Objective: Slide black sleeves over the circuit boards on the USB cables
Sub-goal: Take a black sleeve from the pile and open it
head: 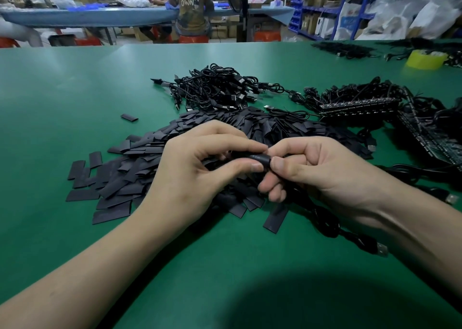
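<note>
Black sleeve (260, 159): held over the near side of the sleeve pile (140, 163), pinched between both hands. We note the left hand (200, 171) with thumb and forefinger curled round the sleeve's left end. The right hand (315, 168) pinches the other end, its remaining fingers curled under. We cannot tell whether a board sits inside the sleeve.

A black cable (332, 226) runs out below the right hand, off the pile's near right, and ends in a USB plug (381, 250) on the green counter (62, 98).

- Behind the pile: tangle of USB cables (215, 88).
- Right of the pile: stacked circuit boards (360, 106).
- Just off the pile's far left: one stray sleeve (129, 117).
- Far behind the pile's right: yellow tape roll (426, 59).
</note>
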A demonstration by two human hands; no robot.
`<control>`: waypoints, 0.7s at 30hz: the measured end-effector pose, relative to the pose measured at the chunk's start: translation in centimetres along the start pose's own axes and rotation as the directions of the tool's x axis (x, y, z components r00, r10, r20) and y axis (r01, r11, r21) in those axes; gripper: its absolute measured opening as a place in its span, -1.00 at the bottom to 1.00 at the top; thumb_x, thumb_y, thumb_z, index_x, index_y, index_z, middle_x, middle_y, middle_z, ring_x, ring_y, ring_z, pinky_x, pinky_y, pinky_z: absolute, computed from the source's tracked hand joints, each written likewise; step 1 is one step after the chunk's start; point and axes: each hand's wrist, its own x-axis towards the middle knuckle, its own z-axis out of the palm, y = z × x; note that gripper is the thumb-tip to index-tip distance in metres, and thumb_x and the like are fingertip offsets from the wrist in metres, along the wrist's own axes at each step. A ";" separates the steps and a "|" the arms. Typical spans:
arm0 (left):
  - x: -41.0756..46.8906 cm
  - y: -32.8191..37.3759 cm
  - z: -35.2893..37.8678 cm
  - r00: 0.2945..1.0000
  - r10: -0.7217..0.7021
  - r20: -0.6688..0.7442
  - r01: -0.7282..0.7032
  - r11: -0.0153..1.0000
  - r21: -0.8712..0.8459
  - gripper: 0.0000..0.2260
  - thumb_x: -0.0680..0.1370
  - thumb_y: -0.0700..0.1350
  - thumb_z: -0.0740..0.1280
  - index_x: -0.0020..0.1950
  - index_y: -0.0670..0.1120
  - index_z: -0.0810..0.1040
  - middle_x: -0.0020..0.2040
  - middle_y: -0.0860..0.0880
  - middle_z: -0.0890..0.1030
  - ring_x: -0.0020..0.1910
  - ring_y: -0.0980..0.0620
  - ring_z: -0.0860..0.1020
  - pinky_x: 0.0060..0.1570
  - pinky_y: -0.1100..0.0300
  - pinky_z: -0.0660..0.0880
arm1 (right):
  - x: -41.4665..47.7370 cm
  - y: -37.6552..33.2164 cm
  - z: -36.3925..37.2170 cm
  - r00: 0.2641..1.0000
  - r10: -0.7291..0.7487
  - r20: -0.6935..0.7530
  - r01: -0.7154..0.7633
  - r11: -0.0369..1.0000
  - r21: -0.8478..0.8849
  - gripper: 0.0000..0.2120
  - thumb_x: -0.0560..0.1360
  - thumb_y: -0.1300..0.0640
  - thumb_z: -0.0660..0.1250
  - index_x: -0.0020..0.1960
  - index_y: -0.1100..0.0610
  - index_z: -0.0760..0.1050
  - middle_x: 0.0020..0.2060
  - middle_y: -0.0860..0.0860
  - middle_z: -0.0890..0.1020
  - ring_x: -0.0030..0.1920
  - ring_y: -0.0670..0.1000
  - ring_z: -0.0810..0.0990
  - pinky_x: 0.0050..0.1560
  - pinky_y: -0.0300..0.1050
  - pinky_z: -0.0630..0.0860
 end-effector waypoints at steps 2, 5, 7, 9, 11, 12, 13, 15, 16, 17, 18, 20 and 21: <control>-0.1 0.0 0.1 0.998 -0.029 -0.059 0.031 0.999 0.025 -0.77 0.44 -0.09 0.56 0.09 0.03 0.73 -0.01 0.02 0.65 -0.12 0.09 0.58 -0.08 0.24 0.51 | 0.0 0.0 0.0 0.999 -0.036 -0.020 0.035 0.999 -0.026 -0.88 0.44 0.08 0.47 -0.04 0.06 0.72 -0.16 0.22 0.74 -0.26 0.04 0.72 -0.17 -0.18 0.64; -0.1 0.1 0.2 0.987 -0.067 -0.148 0.074 0.996 0.041 -0.68 0.42 -0.02 0.58 0.16 0.03 0.71 -0.03 0.00 0.61 -0.15 0.02 0.59 -0.09 0.25 0.53 | 0.0 0.0 0.1 0.994 -0.089 -0.066 0.084 0.994 -0.072 -0.90 0.43 0.05 0.47 -0.06 -0.01 0.71 -0.15 0.20 0.75 -0.23 0.06 0.73 -0.13 -0.16 0.66; -0.2 0.3 0.3 0.976 -0.099 -0.193 0.106 0.994 0.028 -0.64 0.40 0.02 0.58 0.17 0.03 0.68 -0.06 0.02 0.62 -0.15 -0.01 0.63 -0.08 0.26 0.56 | 0.0 0.1 0.3 0.988 -0.118 -0.099 0.109 0.990 -0.091 -0.91 0.44 0.06 0.46 -0.06 -0.03 0.70 -0.14 0.19 0.75 -0.22 0.06 0.74 -0.12 -0.16 0.67; -0.4 0.4 0.5 0.969 -0.126 -0.211 0.134 0.991 0.026 -0.64 0.39 0.01 0.61 0.14 0.02 0.67 -0.09 0.04 0.64 -0.14 0.00 0.66 -0.05 0.26 0.59 | 0.0 0.1 0.4 0.983 -0.139 -0.122 0.128 0.987 -0.095 -0.91 0.44 0.05 0.46 -0.06 -0.02 0.70 -0.14 0.19 0.75 -0.21 0.06 0.75 -0.13 -0.17 0.66; -0.5 0.5 0.7 0.969 -0.132 -0.210 0.143 0.989 0.039 -0.65 0.39 -0.02 0.63 0.13 0.01 0.67 -0.09 0.08 0.67 -0.12 0.03 0.68 -0.02 0.24 0.60 | 0.0 0.1 0.6 0.981 -0.143 -0.132 0.133 0.988 -0.083 -0.92 0.45 0.07 0.46 -0.06 0.00 0.70 -0.13 0.20 0.75 -0.21 0.07 0.75 -0.13 -0.17 0.66; -0.5 0.6 0.8 0.970 -0.128 -0.207 0.141 0.989 0.049 -0.64 0.39 -0.01 0.64 0.13 0.01 0.67 -0.09 0.09 0.68 -0.11 0.03 0.69 -0.01 0.23 0.61 | 0.1 0.2 0.6 0.982 -0.139 -0.131 0.130 0.989 -0.075 -0.93 0.46 0.08 0.46 -0.07 0.00 0.70 -0.13 0.21 0.75 -0.20 0.08 0.75 -0.13 -0.16 0.67; -0.5 0.7 0.8 0.972 -0.116 -0.204 0.132 0.989 0.065 -0.63 0.39 0.00 0.64 0.14 0.01 0.67 -0.08 0.11 0.68 -0.10 0.05 0.69 0.01 0.21 0.61 | 0.1 0.2 0.7 0.983 -0.133 -0.129 0.125 0.990 -0.069 -0.94 0.46 0.09 0.45 -0.08 -0.01 0.70 -0.13 0.22 0.75 -0.20 0.09 0.75 -0.12 -0.15 0.67; -0.5 0.8 0.7 0.977 -0.087 -0.196 0.109 0.988 0.105 -0.61 0.40 0.02 0.63 0.18 -0.01 0.67 -0.06 0.13 0.68 -0.10 0.08 0.69 0.03 0.20 0.61 | 0.1 0.3 0.8 0.984 -0.126 -0.123 0.119 0.991 -0.064 -0.93 0.48 0.11 0.43 -0.10 -0.02 0.69 -0.14 0.22 0.75 -0.20 0.09 0.75 -0.14 -0.16 0.67; -0.5 0.9 0.7 0.979 -0.075 -0.190 0.099 0.987 0.123 -0.60 0.40 0.01 0.62 0.19 -0.02 0.67 -0.05 0.13 0.68 -0.09 0.10 0.69 0.04 0.21 0.61 | 0.0 0.4 0.9 0.985 -0.123 -0.122 0.117 0.991 -0.060 -0.93 0.48 0.11 0.44 -0.10 -0.02 0.69 -0.15 0.22 0.75 -0.20 0.10 0.75 -0.16 -0.16 0.66; -0.5 1.0 0.7 0.981 -0.065 -0.183 0.091 0.986 0.137 -0.60 0.41 0.00 0.62 0.21 -0.03 0.67 -0.05 0.13 0.68 -0.09 0.12 0.68 0.05 0.22 0.61 | 0.0 0.4 0.9 0.985 -0.120 -0.123 0.114 0.992 -0.054 -0.94 0.47 0.10 0.45 -0.10 -0.02 0.69 -0.16 0.22 0.75 -0.20 0.10 0.75 -0.17 -0.17 0.66; -0.4 1.0 0.6 0.983 -0.057 -0.176 0.084 0.985 0.149 -0.61 0.42 -0.02 0.61 0.21 -0.04 0.68 -0.05 0.13 0.68 -0.09 0.13 0.68 0.06 0.22 0.60 | 0.0 0.4 0.8 0.985 -0.114 -0.126 0.109 0.993 -0.048 -0.94 0.46 0.09 0.45 -0.08 0.01 0.69 -0.16 0.22 0.74 -0.20 0.11 0.75 -0.17 -0.17 0.66; -0.4 1.1 0.6 0.987 -0.041 -0.158 0.069 0.982 0.175 -0.61 0.42 -0.06 0.60 0.23 -0.07 0.67 -0.04 0.11 0.68 -0.07 0.14 0.68 0.08 0.24 0.59 | 0.0 0.4 0.6 0.988 -0.085 -0.132 0.080 0.996 -0.041 -0.87 0.47 0.11 0.44 -0.02 0.13 0.67 -0.15 0.23 0.74 -0.18 0.12 0.75 -0.16 -0.16 0.66; -0.4 1.1 0.5 0.988 -0.031 -0.148 0.059 0.980 0.190 -0.61 0.43 -0.08 0.60 0.23 -0.08 0.67 -0.04 0.10 0.69 -0.07 0.15 0.67 0.08 0.28 0.58 | 0.0 0.4 0.5 0.990 -0.063 -0.123 0.058 0.998 -0.037 -0.83 0.50 0.11 0.42 0.01 0.20 0.66 -0.15 0.23 0.74 -0.17 0.12 0.75 -0.15 -0.16 0.66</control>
